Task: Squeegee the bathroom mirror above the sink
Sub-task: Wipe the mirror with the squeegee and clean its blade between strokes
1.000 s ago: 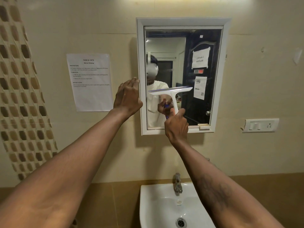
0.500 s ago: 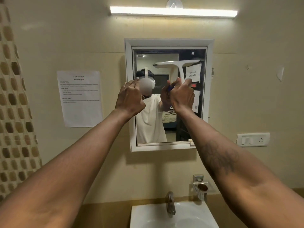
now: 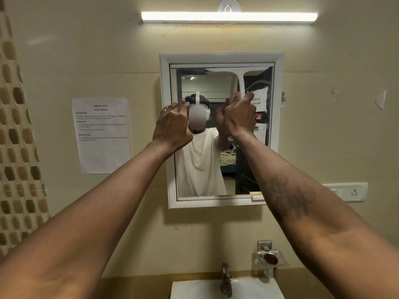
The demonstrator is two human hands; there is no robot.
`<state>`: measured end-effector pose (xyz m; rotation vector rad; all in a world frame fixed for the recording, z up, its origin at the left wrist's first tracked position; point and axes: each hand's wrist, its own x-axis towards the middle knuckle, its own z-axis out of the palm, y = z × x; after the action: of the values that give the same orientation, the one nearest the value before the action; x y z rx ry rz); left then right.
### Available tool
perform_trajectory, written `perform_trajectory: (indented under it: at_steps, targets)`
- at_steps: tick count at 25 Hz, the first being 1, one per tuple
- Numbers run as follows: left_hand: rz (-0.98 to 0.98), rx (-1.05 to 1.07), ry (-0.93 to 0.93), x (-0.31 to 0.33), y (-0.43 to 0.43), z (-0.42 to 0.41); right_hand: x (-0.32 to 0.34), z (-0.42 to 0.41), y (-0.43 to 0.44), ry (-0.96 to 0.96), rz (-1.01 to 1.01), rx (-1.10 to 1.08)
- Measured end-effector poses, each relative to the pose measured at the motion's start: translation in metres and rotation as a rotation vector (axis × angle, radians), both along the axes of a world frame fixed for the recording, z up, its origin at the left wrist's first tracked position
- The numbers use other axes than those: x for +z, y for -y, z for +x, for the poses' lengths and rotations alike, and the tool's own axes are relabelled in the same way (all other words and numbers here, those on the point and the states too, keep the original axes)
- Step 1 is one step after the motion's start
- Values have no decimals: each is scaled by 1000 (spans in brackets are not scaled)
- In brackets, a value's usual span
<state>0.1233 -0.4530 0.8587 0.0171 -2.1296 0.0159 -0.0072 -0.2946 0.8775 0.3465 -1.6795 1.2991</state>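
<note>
A white-framed mirror [image 3: 278, 104] hangs on the beige wall above the white sink [image 3: 254, 288]. My right hand [image 3: 240, 115] grips the handle of a white squeegee [image 3: 240, 75]. Its blade lies level along the top edge of the glass, on the right half. My left hand [image 3: 172, 126] is raised in front of the mirror's left side, fingers curled, holding nothing that I can see. The glass reflects a person in a white shirt.
A printed sheet [image 3: 102, 134] is taped to the wall left of the mirror. A tube light [image 3: 228, 17] runs above it. A switch plate [image 3: 354, 192] sits at the right, a metal soap holder [image 3: 269, 257] and a tap [image 3: 225, 279] below.
My right hand has lifted the squeegee from the mirror's lower middle up to its top edge. The view has tilted upward. My left hand stays near the left frame.
</note>
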Motion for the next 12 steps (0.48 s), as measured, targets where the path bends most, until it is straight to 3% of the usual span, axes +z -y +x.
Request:
perform_trajectory:
  at_steps: [12]
  targets:
    - [19,-18,50,-31,-4,-5,-97,16,-7,117,39,-8]
